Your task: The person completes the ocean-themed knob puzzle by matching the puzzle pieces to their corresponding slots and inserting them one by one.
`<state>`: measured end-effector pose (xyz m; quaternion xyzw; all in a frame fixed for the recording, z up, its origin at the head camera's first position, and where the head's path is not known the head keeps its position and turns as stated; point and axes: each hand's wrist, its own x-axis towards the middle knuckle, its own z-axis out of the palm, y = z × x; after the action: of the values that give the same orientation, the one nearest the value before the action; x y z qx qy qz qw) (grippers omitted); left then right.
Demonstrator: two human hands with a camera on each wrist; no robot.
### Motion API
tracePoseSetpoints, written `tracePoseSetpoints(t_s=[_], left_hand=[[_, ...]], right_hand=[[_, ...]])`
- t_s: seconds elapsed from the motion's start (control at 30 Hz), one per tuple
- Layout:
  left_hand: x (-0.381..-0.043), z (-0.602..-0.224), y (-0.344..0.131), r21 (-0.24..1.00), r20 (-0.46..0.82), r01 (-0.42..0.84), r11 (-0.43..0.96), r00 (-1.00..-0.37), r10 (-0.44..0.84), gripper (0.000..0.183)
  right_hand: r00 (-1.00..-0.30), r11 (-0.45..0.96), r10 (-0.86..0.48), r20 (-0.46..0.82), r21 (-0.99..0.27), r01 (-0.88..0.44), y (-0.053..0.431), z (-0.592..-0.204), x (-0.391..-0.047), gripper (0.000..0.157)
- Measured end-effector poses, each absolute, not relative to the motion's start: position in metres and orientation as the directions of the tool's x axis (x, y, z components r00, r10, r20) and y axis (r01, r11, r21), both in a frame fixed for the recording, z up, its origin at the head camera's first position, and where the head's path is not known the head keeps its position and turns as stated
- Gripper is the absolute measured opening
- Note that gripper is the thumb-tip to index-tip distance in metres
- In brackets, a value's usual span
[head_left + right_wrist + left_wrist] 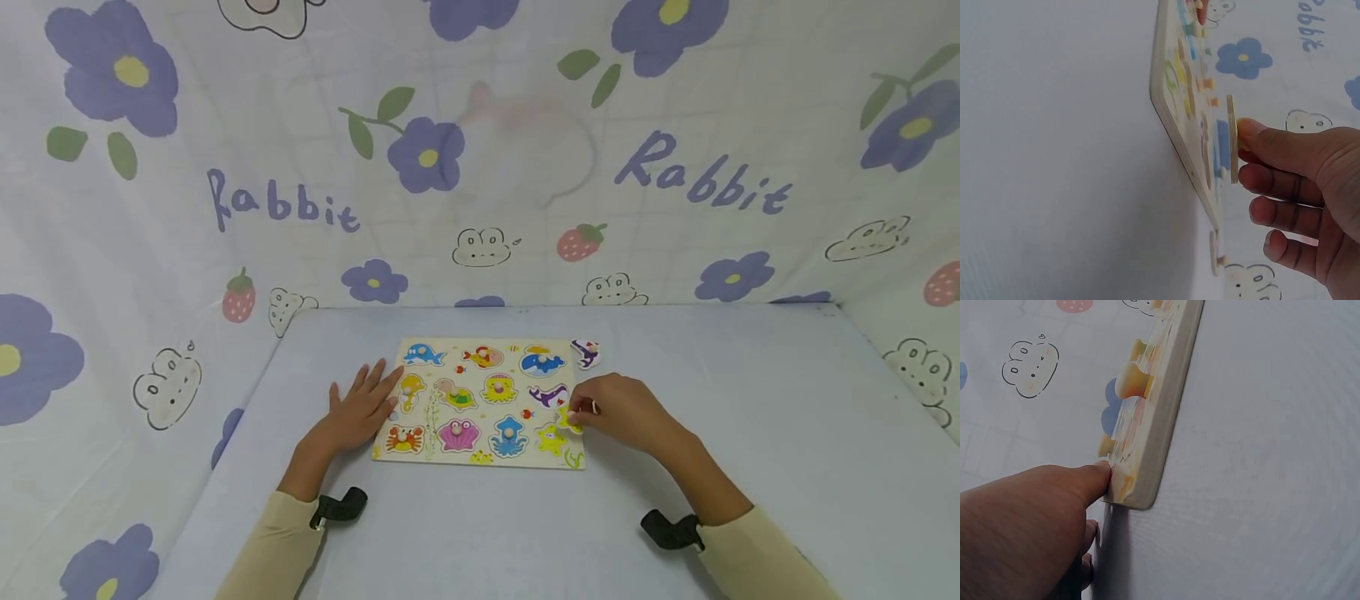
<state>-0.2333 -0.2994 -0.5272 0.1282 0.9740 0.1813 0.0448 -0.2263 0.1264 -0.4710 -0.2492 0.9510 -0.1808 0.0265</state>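
Observation:
A wooden peg puzzle board (pixel 480 460) with sea animals lies flat on the table. My left hand (pixel 362 410), fingers spread, rests at its left edge; the left wrist view shows the thumb (pixel 1094 479) touching the board's corner. My right hand (pixel 618 408) pinches a yellow starfish puzzle piece (pixel 567 421) by its knob between thumb and fingers. That piece (pixel 1232 139) is held above the board, seen edge-on in the right wrist view. Just below it is the star-shaped recess (pixel 551 439). The purple whale's recess (pixel 549 396) holds no piece.
A purple-and-white whale piece (pixel 585 353) lies beside the board's upper right corner. Several pieces with knobs, such as the crab (pixel 405 439) and squid (pixel 508 437), sit in their recesses. A patterned cloth (pixel 480 200) hangs behind the white table (pixel 480 533).

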Motion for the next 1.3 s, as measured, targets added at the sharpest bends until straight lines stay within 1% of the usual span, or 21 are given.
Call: tracePoseSetpoints(t_s=[0.5, 0.97, 1.3], left_hand=[[-0.234, -0.528, -0.300, 0.361, -0.049, 0.229, 0.904, -0.963, 0.264, 0.059], [-0.233, -0.527, -0.299, 0.353, -0.048, 0.231, 0.907, -0.963, 0.264, 0.059], [-0.233, -0.526, -0.298, 0.354, -0.047, 0.232, 0.906, -0.963, 0.265, 0.059]], right_hand=[[-0.857, 0.801, -0.515, 0.009, -0.351, -0.485, 0.102, -0.480, -0.213, 0.012], [-0.846, 0.793, -0.532, 0.028, -0.333, -0.510, 0.099, -0.483, -0.212, 0.013], [-0.850, 0.800, -0.527, 0.014, -0.328, -0.502, 0.097, -0.486, -0.211, 0.012]])
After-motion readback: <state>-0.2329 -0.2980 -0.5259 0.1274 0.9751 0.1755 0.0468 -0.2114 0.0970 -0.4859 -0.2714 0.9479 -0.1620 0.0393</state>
